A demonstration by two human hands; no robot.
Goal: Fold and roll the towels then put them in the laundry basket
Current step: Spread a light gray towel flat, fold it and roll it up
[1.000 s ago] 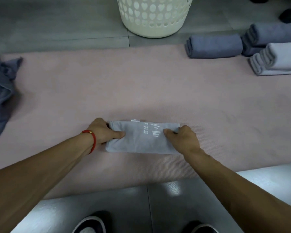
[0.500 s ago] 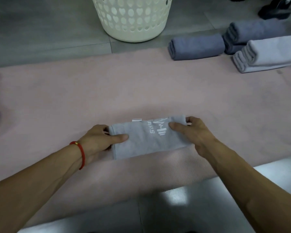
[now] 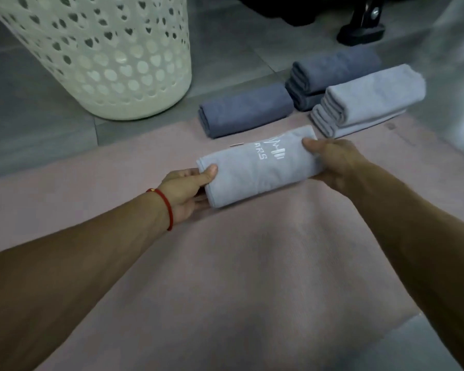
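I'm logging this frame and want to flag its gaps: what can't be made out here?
Head view only:
- Laundry basket: rim cut off by the top edge, so its contents are unseen.
- Left hand: fingers hidden under the light grey rolled towel.
- Right hand: fingers hidden behind the towel's end.
- White lettering: partly wrapped out of sight.
- Black stand: cut off at top.

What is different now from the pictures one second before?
Both hands, left hand and right hand, have lifted the rolled grey towel by its ends and carried it forward, nearer the laundry basket and the other rolled towels. Those towels, the basket and the pink mat stayed put.
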